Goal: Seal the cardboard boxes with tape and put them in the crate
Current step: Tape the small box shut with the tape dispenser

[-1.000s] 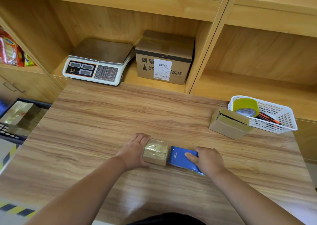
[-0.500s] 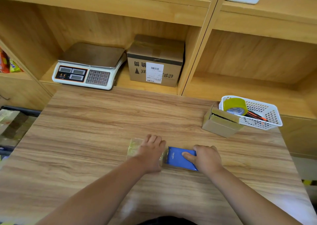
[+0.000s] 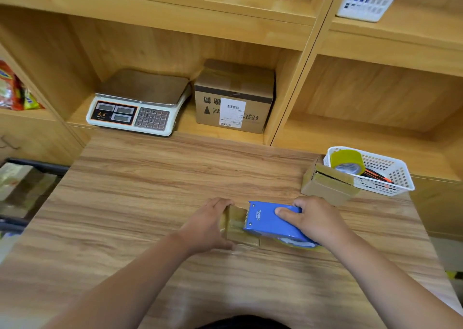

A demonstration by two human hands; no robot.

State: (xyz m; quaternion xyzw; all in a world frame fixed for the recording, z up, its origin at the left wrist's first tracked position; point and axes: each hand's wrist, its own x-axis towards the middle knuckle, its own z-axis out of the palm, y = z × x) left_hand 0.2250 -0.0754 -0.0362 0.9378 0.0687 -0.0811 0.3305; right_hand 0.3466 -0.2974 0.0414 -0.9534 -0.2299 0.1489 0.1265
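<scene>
The left hand (image 3: 208, 224) is curling its fingers round the small cardboard box (image 3: 236, 224), which is lying mid-table (image 3: 150, 203), toward 6 o'clock. The right hand (image 3: 317, 219) is gripping the blue tape dispenser (image 3: 269, 224), whose front end is pressing on the box from 3 o'clock. If the left hand's hold slackens, the light box is likely sliding toward 9 o'clock, with tape wrinkling or missing the seam. The crate (image 3: 37, 164) is sitting off the 9 o'clock edge.

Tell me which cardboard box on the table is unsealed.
The box beside the white basket: a dark gap shows along its flap. The other box, held by the left hand, is covered in glossy tape.
</scene>
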